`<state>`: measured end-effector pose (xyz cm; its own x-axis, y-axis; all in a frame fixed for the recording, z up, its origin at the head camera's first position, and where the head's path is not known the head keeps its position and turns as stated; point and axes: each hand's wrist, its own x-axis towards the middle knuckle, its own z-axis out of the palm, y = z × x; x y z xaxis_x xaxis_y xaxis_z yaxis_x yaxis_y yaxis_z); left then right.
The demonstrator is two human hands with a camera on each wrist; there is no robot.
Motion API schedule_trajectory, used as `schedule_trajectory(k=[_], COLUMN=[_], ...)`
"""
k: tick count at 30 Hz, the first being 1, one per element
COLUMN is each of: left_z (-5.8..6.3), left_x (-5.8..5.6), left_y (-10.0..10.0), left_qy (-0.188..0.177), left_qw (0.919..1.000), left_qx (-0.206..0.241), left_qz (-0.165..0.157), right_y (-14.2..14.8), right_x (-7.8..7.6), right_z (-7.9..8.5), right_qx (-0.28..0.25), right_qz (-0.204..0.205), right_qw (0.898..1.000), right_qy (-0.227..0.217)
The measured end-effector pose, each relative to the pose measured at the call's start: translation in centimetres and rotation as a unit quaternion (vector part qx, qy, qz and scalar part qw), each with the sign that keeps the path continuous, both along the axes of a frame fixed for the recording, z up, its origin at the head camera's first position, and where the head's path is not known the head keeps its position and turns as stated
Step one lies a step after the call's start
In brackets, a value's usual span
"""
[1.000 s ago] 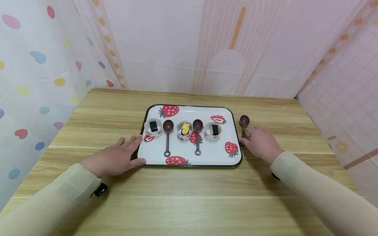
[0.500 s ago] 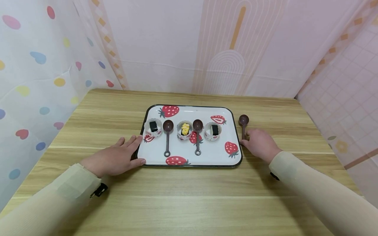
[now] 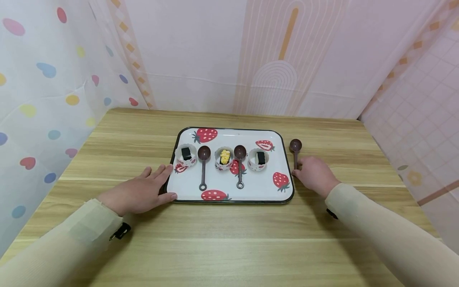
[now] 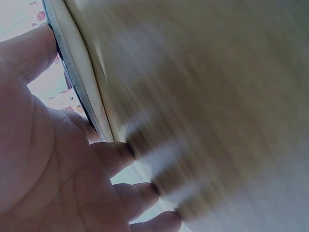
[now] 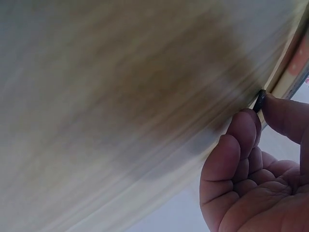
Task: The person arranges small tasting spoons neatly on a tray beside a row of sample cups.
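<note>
A white tray (image 3: 258, 187) with a dark rim and strawberry prints lies on the table. My left hand (image 3: 138, 193) rests on its left edge with fingers spread and straight; in the left wrist view the thumb (image 4: 34, 53) lies over the rim. Just right of the tray, my right hand (image 3: 315, 175) pinches the handle of a brown measuring spoon (image 3: 295, 145), bowl pointing away. The right wrist view shows the dark handle end (image 5: 260, 100) between thumb and fingers. Two matching spoons, a left one (image 3: 203, 154) and a right one (image 3: 240, 153), lie on the tray.
Three paper cups stand on the tray: a left cup (image 3: 191, 159) and a right cup (image 3: 254, 164) with black-wrapped sushi-like pieces, and a middle cup (image 3: 223, 166) with a yellow-topped piece. The wooden table (image 3: 229, 239) meets patterned curtains (image 3: 201, 59) behind and at both sides.
My right hand and the spoon it pinches have shifted slightly left toward the tray, the spoon turning more upright in view. The left hand and the tray have not moved.
</note>
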<state>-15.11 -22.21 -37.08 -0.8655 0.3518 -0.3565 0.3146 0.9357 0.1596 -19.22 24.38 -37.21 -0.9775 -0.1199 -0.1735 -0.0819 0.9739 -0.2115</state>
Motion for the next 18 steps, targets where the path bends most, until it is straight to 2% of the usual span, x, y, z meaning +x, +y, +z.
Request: schedule_trajectory(k=[18], left_z=[-0.01], left_x=[0.03], left_y=[-0.06], left_qy=[0.004], left_qw=[1.0000], left_qx=[0.002], left_qz=[-0.002], right_y=[0.12], right_x=[-0.39], right_z=[-0.22], right_qx=[-0.074], right_qz=[-0.060], right_qw=[0.995], right_qy=[-0.042])
